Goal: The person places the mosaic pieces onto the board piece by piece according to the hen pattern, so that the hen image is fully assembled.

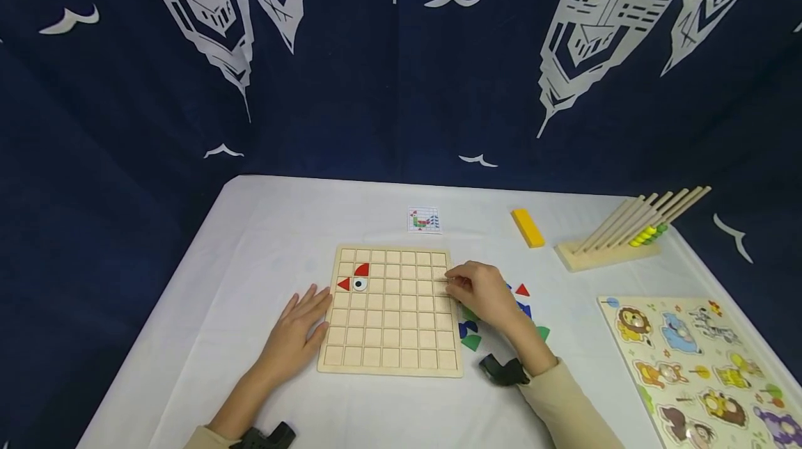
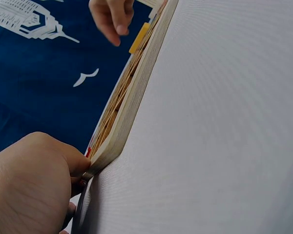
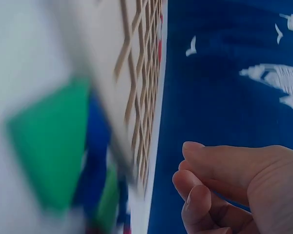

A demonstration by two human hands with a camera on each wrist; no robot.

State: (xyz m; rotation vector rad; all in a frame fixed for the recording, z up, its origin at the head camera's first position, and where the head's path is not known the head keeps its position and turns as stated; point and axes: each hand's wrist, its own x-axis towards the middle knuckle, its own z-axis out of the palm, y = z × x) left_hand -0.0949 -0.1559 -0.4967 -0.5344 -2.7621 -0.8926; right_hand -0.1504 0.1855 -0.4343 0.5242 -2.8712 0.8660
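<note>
A wooden grid board point(image 1: 401, 317) lies on the table. Near its upper left corner sit a red triangle point(image 1: 344, 285), a red quarter-circle piece point(image 1: 362, 270) and a white round eye piece point(image 1: 360, 284). My left hand point(image 1: 293, 334) rests at the board's left edge, fingers spread and touching the rim. Over the right edge hovers my right hand point(image 1: 485, 296), its fingers loosely bent; in the right wrist view no piece shows between thumb and fingertips. Below and beside that hand lie loose blue pieces point(image 1: 467, 328), green pieces point(image 1: 471, 342) and a red triangle piece point(image 1: 523, 289), partly hidden by it.
Behind the board is a small pattern card point(image 1: 425, 220). A yellow block point(image 1: 528, 228) and a wooden peg rack with beads point(image 1: 617, 254) stand at the back right. An animal puzzle board point(image 1: 695, 372) covers the right front. A dark patterned curtain point(image 1: 395, 87) hangs behind the table.
</note>
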